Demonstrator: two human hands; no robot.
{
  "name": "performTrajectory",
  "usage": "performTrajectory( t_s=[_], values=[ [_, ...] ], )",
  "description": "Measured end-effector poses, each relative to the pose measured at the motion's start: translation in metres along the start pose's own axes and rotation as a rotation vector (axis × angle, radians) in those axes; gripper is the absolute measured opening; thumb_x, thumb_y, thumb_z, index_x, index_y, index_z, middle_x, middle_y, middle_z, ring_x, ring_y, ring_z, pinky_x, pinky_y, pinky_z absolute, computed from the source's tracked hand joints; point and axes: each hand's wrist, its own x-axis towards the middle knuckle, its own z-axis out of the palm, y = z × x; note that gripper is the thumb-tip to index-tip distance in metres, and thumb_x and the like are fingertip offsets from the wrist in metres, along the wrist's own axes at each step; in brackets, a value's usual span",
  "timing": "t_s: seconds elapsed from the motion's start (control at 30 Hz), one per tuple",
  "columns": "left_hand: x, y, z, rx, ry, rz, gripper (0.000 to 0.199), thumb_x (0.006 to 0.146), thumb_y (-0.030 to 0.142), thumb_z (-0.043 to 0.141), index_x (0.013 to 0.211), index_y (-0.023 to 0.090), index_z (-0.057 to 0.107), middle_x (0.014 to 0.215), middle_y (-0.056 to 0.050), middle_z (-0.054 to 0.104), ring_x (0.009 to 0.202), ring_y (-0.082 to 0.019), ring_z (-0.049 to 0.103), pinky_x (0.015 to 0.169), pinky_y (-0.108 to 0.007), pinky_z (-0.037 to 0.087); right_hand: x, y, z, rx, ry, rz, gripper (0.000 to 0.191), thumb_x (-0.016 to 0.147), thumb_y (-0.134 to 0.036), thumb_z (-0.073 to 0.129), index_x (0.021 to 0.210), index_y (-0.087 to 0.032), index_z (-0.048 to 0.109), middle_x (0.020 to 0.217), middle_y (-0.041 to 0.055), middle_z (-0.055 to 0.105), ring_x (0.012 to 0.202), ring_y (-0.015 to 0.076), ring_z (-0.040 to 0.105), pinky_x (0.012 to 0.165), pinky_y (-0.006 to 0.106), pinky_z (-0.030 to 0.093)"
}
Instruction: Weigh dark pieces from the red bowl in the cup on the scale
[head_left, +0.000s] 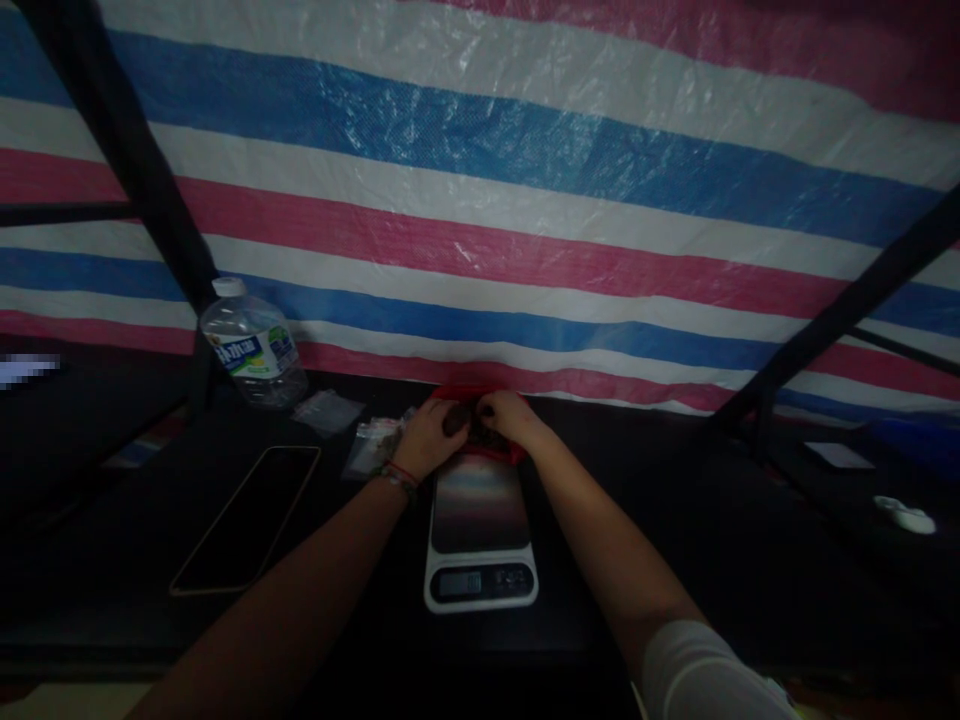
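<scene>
Red container (466,391) beyond the scale (481,555): left hand (427,437) and right hand (514,415) among dark contents (487,438), grasps indeterminable; next move likely needs fingertip control.

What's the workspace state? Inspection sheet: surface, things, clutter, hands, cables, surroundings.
Surface: black tabletop, dimly lit
Job's things: red container with dark contents, behind white-edged scale; reading illegible
Clutter: phone, clear plastic bags, bottle on left; small white object far right
Hands: left hand and right hand at container; left by dark rounded piece, grips unclear
Cables: nothing seen
Surroundings: striped sheet, black frame bars
</scene>
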Motion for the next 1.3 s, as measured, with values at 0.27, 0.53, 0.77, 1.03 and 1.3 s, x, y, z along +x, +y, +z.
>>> performTrajectory(
  t_s=[0.27,0.53,0.77,1.03,1.3],
  values=[
    [0.002,-0.007,0.006,-0.071,-0.023,-0.046,0.037,0.08,0.034,0.062,0.114,0.019,0.061,0.111,-0.008,0.067,0.106,-0.025,0.061,0.095,-0.038,0.047,-0.004,-0.024,-0.005,0.278,0.242,-0.149,0.016,0.082,-0.012,0.061,0.092,-0.017,0.072,0.097,0.0055,0.069,0.092,0.0165,0.061,0.086,0.028,0.044],
    [0.001,-0.007,0.008,-0.051,-0.021,-0.111,0.03,0.078,0.031,0.064,0.104,0.018,0.064,0.105,-0.009,0.069,0.102,-0.026,0.063,0.09,-0.037,0.049,-0.008,-0.032,-0.007,0.357,0.142,-0.225,0.019,0.08,-0.009,0.062,0.096,-0.018,0.068,0.1,0.0037,0.069,0.095,0.0161,0.061,0.087,0.029,0.044],
    [0.001,-0.006,0.008,-0.082,-0.022,-0.101,0.026,0.079,0.029,0.06,0.102,0.018,0.063,0.103,-0.008,0.068,0.099,-0.024,0.064,0.087,-0.036,0.05,-0.007,-0.036,-0.002,0.304,0.207,-0.139,0.028,0.082,-0.016,0.064,0.11,-0.016,0.064,0.111,0.008,0.067,0.101,0.0179,0.06,0.09,0.031,0.044],
    [0.002,-0.007,0.009,-0.105,-0.021,-0.081,0.033,0.078,0.029,0.061,0.108,0.016,0.062,0.108,-0.009,0.068,0.103,-0.025,0.063,0.092,-0.037,0.049,-0.002,-0.039,0.006,0.162,0.245,-0.099,0.018,0.088,-0.022,0.06,0.103,-0.015,0.066,0.107,0.0095,0.066,0.103,0.0199,0.058,0.093,0.032,0.043],
    [0.001,-0.007,0.01,-0.181,-0.012,-0.07,0.033,0.078,0.028,0.061,0.109,0.017,0.064,0.109,-0.009,0.068,0.103,-0.024,0.063,0.094,-0.04,0.049,-0.006,-0.039,0.004,0.242,0.239,-0.197,0.036,0.093,-0.012,0.038,0.121,-0.018,0.06,0.121,0.008,0.064,0.111,0.0158,0.058,0.099,0.03,0.042]
  ],
)
